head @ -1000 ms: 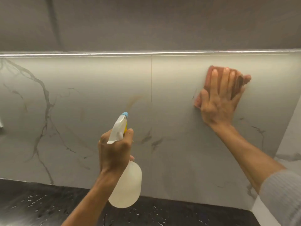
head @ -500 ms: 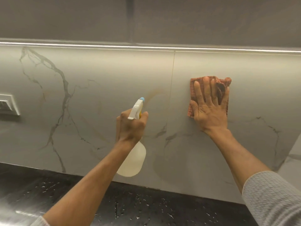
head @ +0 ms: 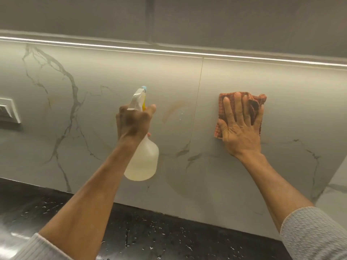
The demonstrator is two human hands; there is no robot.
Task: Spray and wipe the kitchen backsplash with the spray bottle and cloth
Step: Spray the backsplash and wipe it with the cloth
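In the head view, the left hand gripped the spray bottle, its nozzle aimed at the backsplash near a brownish smear. The right hand lay flat, pressing the cloth on the wall. The step looked like spraying; next, the cloth probably needed to slide left over the smear.

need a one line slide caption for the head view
Left hand aims a spray bottle at the marble backsplash while the right hand presses an orange cloth flat against it.
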